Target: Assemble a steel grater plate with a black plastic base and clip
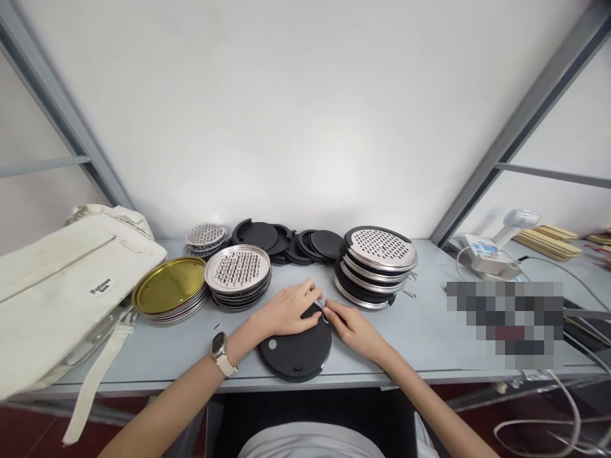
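Note:
A black round disc lies on the table near its front edge, with a small light dot and a dark slot on its upper face. My left hand rests over its far part, fingers curled at the rim and thumb pressed on the disc. At the far right rim, my right hand pinches a thin metal wire loop between thumb and finger. A short metal piece shows between the two hands. The fingertips partly hide how the loop meets the disc.
Behind stand stacked perforated grater discs, gold lids, loose black rings and a stack of assembled graters. A cream bag sits left. A scanner on a stand and cables are at right.

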### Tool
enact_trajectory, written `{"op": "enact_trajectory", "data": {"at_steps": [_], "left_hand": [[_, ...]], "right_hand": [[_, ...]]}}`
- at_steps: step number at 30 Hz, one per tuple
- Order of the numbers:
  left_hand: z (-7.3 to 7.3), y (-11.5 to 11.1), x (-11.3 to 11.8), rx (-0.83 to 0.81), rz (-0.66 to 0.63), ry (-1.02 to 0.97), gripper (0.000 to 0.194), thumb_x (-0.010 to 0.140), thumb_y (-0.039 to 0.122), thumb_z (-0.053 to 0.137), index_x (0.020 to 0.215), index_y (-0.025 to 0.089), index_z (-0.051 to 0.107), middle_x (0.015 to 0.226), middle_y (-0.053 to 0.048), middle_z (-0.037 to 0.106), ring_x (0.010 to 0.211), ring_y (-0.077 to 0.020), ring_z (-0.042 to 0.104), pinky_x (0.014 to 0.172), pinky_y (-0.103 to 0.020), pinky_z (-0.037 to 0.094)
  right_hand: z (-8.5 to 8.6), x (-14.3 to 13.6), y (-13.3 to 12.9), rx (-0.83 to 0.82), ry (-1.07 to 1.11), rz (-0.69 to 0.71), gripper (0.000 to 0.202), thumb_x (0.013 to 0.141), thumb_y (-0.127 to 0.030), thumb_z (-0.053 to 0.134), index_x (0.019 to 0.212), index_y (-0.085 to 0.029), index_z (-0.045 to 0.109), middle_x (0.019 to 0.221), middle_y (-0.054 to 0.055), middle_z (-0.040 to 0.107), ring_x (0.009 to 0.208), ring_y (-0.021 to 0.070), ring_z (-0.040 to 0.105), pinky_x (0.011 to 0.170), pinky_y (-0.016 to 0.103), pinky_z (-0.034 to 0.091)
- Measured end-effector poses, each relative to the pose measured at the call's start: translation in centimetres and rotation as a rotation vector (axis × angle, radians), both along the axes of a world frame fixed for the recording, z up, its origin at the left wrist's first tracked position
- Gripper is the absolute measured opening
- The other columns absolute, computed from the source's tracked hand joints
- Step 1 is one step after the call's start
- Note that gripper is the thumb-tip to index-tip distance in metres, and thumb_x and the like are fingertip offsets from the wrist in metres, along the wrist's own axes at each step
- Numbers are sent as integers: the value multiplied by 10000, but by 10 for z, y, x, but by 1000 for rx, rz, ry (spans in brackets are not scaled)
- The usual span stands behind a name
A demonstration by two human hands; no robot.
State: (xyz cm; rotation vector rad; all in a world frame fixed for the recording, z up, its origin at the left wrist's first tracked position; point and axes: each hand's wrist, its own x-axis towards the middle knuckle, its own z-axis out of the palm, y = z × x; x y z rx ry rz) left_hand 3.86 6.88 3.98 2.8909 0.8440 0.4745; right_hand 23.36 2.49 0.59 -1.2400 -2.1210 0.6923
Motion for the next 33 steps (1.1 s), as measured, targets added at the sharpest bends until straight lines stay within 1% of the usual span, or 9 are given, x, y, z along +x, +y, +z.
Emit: {"op": "enact_trajectory", "data": {"at_steps": [6,12,16,20,28,33], "left_hand": [[-1,2,1,-6,-32,-44,83,879,261,480,871,197,427,872,-22,486,740,-170,498,659,-281,390],[0,0,1,-51,-56,-69,54,882,226,465,869,195,423,879,-24,474,734,-158,485,649,-272,392],[-2,1,1,-29,-51,-63,52,879,226,472,863,194,434,862,-24,471,740,-161,485,671,-276,396],[-3,1,1,-26,-44,-63,58,874,230,481,852,193,442,851,-23,479,730,-160,487,658,-274,389],[-5,3,1,-127,-41,-154,39,847,217,498,864,195,469,851,-14,502,690,-145,484,622,-262,385],[-7,3,1,-211,-50,-211,48,827,198,511,864,196,479,804,4,481,665,-130,467,621,-247,396]], "right_hand": [[1,0,-2,-6,16,14,282,982,-309,324,720,-209,357,612,-58,344,562,112,362,560,236,270],[1,0,-2,-11,21,28,288,985,-325,314,724,-210,359,613,-59,337,560,113,359,563,241,268],[-1,0,-1,-4,17,26,288,985,-326,318,727,-209,367,615,-59,335,560,111,355,561,243,265],[-1,-1,-1,-4,16,23,283,981,-325,333,727,-206,374,610,-62,339,551,104,352,553,242,261],[1,-3,-2,-11,18,11,304,973,-341,327,701,-209,353,581,-64,317,518,103,329,517,246,246],[2,-4,-3,29,13,-9,291,960,-319,347,692,-209,376,565,-58,347,501,105,346,502,251,249]]}}
